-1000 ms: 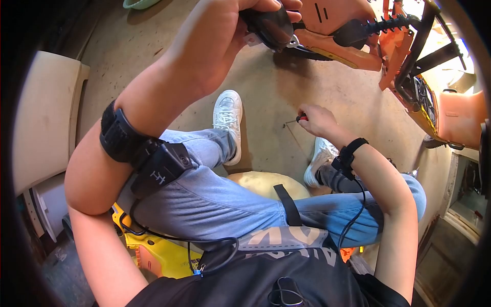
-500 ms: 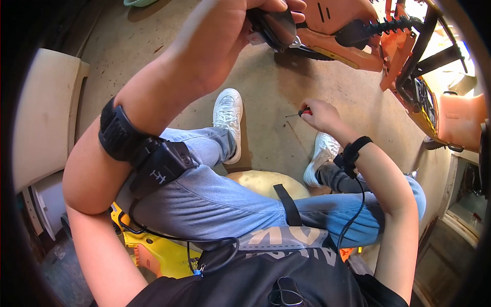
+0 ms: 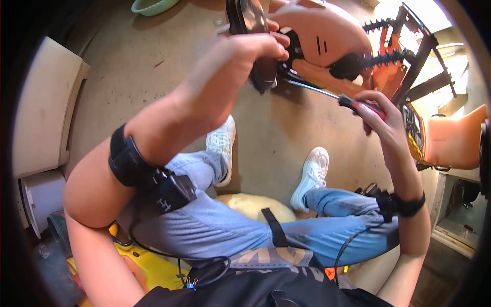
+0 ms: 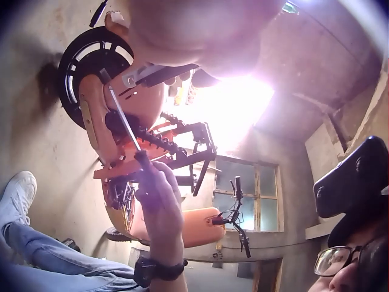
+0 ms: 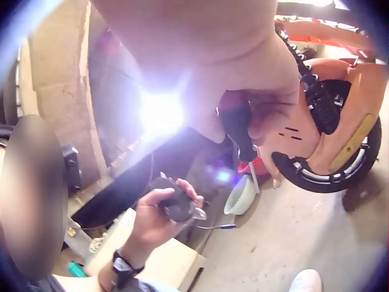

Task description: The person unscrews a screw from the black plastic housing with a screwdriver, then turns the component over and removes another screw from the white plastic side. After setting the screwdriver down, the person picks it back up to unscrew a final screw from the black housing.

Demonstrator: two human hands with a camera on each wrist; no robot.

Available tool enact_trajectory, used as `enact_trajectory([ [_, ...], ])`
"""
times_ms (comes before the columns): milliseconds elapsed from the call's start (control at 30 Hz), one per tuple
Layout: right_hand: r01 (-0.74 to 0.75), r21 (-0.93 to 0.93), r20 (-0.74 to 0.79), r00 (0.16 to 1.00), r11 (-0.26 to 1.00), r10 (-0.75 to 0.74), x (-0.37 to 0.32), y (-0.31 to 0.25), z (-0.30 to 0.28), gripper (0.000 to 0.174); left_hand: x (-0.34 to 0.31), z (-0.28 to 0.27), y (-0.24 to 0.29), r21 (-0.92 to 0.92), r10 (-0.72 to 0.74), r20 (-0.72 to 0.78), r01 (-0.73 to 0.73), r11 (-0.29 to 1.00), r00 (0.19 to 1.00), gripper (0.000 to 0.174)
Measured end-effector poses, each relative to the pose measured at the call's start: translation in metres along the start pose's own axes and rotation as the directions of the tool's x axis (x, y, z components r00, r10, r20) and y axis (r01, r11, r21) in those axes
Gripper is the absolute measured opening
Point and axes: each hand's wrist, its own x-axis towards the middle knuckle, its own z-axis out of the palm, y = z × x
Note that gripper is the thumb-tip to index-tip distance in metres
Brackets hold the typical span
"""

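My left hand (image 3: pixel 250 53) holds up a glossy black rounded part (image 3: pixel 263 74) with small metal tabs at its edge; the right wrist view shows fingers and thumb wrapped around this black part (image 5: pixel 176 207). In my right hand (image 3: pixel 381 112) is a screwdriver (image 3: pixel 350 102) with a red and black handle, gripped by curled fingers. Its long metal shaft points left in the head view, the tip close to the lower end of the black part. The left wrist view has the screwdriver shaft (image 4: pixel 124 118) slanting up towards a metal tab.
An orange vehicle (image 3: pixel 327 30) with a black wheel (image 5: pixel 316 176) and coil springs stands ahead to the right. A pale green basin (image 3: pixel 156 5) sits on the floor at the far left. A whitish cabinet (image 3: pixel 46 112) is at left, yellow bodywork (image 3: pixel 163 261) beside my lap.
My right hand has lifted the screwdriver from near the floor, forward and to the right, its tip now by the black part. My left hand has tilted that part more upright.
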Motion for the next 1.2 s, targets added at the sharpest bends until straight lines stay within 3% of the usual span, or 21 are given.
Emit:
enact_trajectory([
  [133, 0.045, 0.216, -0.174, 0.985, 0.975, -0.007, -0.038, -0.034, -0.016, 0.029, -0.002, 0.007, 0.007, -0.041, -0.044, -0.054, 0.042, 0.998, 0.998, 0.04],
  [267, 0.119, 0.456, -0.199, 0.98, 0.882, -0.029, -0.064, -0.035, -0.026, 0.035, -0.005, 0.011, 0.011, 0.058, 0.019, -0.071, -0.015, 0.998, 0.997, 0.045],
  [467, 0.094, 0.545, -0.186, 0.982, 0.833, 0.011, -0.073, -0.036, -0.03, 0.04, -0.007, 0.021, 0.018, -0.02, 0.044, -0.04, -0.045, 0.999, 0.998, 0.043],
  [533, 0.079, 0.566, -0.177, 0.984, 0.821, 0.028, -0.074, -0.035, -0.031, 0.04, -0.006, 0.023, 0.018, -0.018, 0.116, 0.046, -0.116, 0.993, 0.992, 0.041],
  [600, 0.059, 0.581, -0.169, 0.984, 0.812, 0.05, -0.075, -0.034, -0.033, 0.04, -0.005, 0.028, 0.013, -0.032, 0.178, 0.031, -0.177, 0.984, 0.984, 0.039],
  [800, 0.035, 0.64, -0.146, 0.986, 0.768, 0.077, -0.076, -0.031, -0.034, 0.04, -0.006, 0.031, 0.017, 0.075, 0.226, 0.077, -0.232, 0.97, 0.971, 0.037],
  [900, 0.036, 0.644, -0.121, 0.991, 0.764, 0.056, -0.076, -0.029, -0.035, 0.041, -0.007, 0.033, 0.017, 0.073, 0.24, 0.03, -0.242, 0.967, 0.97, 0.034],
  [1067, 0.0, 0.65, -0.087, 0.993, 0.76, 0.075, -0.077, -0.032, -0.032, 0.041, -0.008, 0.031, 0.017, 0.224, 0.272, 0.022, -0.27, 0.937, 0.962, 0.034],
  [1200, -0.011, 0.65, -0.087, 0.992, 0.76, 0.088, -0.078, -0.032, -0.031, 0.041, -0.009, 0.03, 0.016, 0.199, 0.256, 0.013, -0.254, 0.947, 0.966, 0.033],
])
